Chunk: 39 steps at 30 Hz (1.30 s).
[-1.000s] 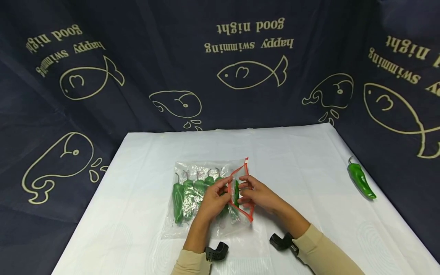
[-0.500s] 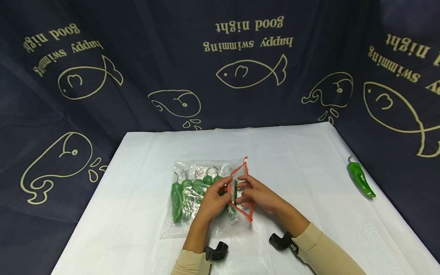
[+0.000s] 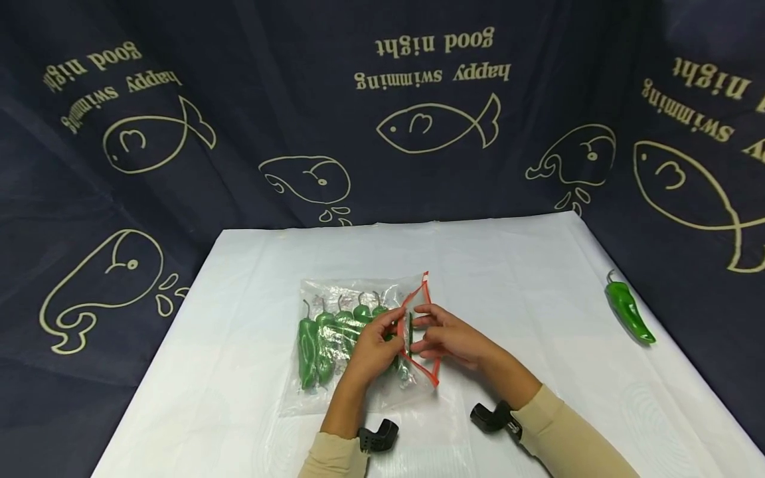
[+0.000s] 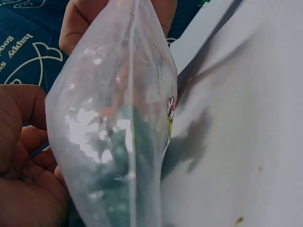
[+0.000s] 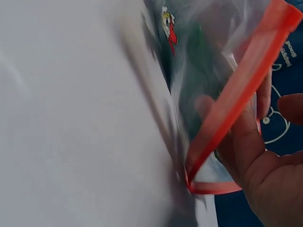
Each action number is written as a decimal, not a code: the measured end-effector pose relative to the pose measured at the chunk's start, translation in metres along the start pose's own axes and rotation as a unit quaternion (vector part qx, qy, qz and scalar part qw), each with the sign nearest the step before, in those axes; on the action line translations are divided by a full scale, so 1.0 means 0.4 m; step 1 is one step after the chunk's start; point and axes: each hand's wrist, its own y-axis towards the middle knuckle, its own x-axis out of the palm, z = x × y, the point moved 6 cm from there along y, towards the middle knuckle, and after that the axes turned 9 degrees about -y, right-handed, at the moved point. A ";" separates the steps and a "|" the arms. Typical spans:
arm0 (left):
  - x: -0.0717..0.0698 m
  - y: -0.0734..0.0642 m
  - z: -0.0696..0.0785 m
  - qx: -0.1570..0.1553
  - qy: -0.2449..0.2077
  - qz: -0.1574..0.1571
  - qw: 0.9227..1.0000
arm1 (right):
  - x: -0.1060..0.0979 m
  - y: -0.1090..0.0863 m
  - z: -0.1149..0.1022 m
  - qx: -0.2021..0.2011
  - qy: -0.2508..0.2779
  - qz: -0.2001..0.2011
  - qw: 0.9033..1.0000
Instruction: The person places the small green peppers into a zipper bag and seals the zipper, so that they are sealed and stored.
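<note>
On the table lies a clear zip bag (image 3: 370, 398) with a red zip edge at its right end. Several green peppers (image 3: 308, 352) lie side by side inside. My left hand (image 3: 376, 345) holds the near layer of the bag by its gaping mouth, partly covering the peppers. My right hand (image 3: 451, 338) is at the mouth, its fingers (image 5: 246, 137) reaching inside past the red strip, thumb apart. They touch a green pepper (image 5: 194, 80), dimly seen through the plastic. In the left wrist view the bag (image 4: 94, 142) bulges before my left hand (image 4: 28, 165).
One loose green pepper (image 3: 629, 311) lies near the table's right edge. The white-covered table (image 3: 508, 265) ends against a dark curtain (image 3: 442, 186) printed with fish and whales. A black wrist camera (image 3: 378, 436) sits on each forearm.
The pepper at the bag's mouth shows less than before, having gone a little further in, to the left. My right fingers followed it slightly. My left hand keeps its hold.
</note>
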 end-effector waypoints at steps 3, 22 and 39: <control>0.000 0.000 0.004 0.005 -0.007 0.005 1.000 | -0.015 -0.004 -0.008 -0.008 -0.013 0.006 1.000; -0.015 0.028 -0.086 0.007 -0.033 0.021 0.999 | -0.246 -0.105 -0.058 -0.086 -0.260 0.154 0.949; -0.010 0.013 -0.039 -0.011 -0.057 0.016 0.998 | -0.455 -0.243 -0.049 -0.052 -0.435 0.267 0.858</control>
